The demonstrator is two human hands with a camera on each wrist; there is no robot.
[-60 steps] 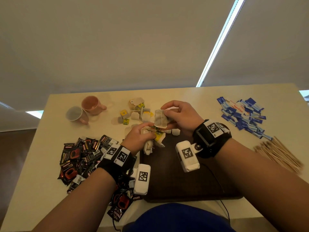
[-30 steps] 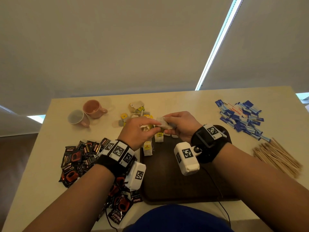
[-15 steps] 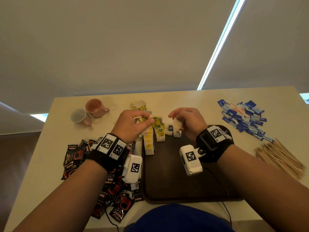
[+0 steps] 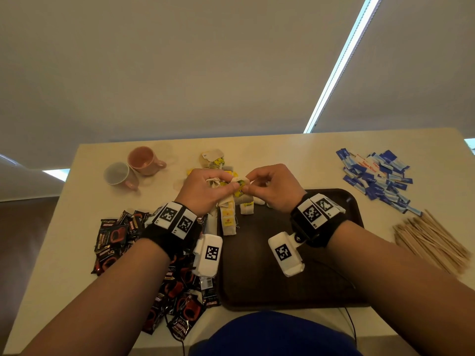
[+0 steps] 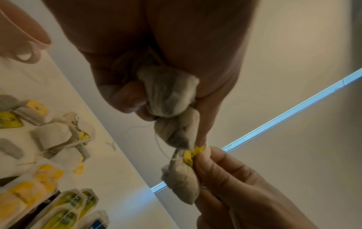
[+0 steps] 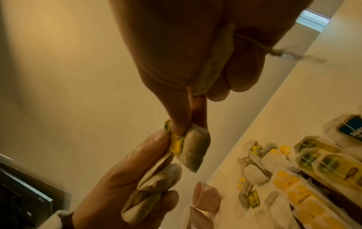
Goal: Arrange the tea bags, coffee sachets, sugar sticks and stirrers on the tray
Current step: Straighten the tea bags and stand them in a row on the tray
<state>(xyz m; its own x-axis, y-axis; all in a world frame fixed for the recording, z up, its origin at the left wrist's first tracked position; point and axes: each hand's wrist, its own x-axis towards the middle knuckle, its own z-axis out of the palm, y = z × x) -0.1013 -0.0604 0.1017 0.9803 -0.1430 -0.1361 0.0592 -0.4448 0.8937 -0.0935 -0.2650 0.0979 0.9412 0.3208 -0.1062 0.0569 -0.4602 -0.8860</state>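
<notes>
1. Several tea bags [image 4: 228, 222] lie in a row at the far left corner of the dark tray [image 4: 295, 291], with coffee sachets [image 4: 113, 240] heaped on the counter [image 4: 64, 253] to its left.
2. Both hands meet above the tray's far edge: the left hand [image 4: 203, 187] grips a bunch of tea bags, and the right hand [image 4: 272, 186] pinches one tea bag [image 5: 182, 178] by its yellow tag.
3. Farther right lie stirrers [image 4: 431, 240] and sugar sticks [image 4: 377, 176]; two cups [image 4: 133, 168] stand far left.
</notes>
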